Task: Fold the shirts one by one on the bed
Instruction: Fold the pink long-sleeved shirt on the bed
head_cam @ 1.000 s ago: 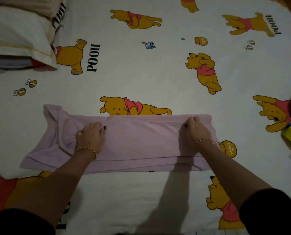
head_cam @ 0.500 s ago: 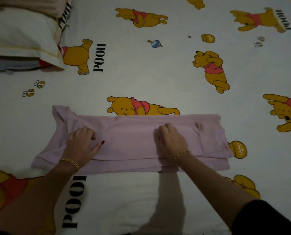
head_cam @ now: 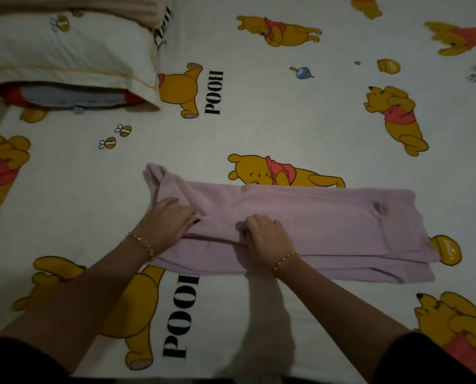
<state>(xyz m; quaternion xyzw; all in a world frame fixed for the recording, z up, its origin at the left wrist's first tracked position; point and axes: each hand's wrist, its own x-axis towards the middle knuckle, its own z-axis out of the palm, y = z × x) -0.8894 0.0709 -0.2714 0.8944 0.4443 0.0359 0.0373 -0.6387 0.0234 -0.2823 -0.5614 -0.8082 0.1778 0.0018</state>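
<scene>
Left hand (head_cam: 170,223): palm down on the left end of the shirt (head_cam: 342,225), fingers fairly straight and pointing right; I cannot tell whether the thumb has cloth pinched beneath it. Right hand (head_cam: 267,236): palm down near the middle of the strip, fingers loosely bent, pressing, with nothing visibly gripped. A raised ridge of cloth runs between the two hands. Judgement: the step is the crosswise fold of the left end over the middle. To do it well I would keep the right hand as the anchor, carry the left end over in one sweep, line up the near and far edges, and flatten the ridge before pressing the crease. The loose flap at the far left should be tucked in first, or it will stick out of the packet. Shirt: lilac, soft matte knit, limp, folded already into a long band of several layers, edges stepped at the right end, with one small pucker there. It lies across the bed (head_cam: 259,128), on a smooth pale sheet printed with yellow bears. A pillow (head_cam: 65,51) sits far left, well apart.
</scene>
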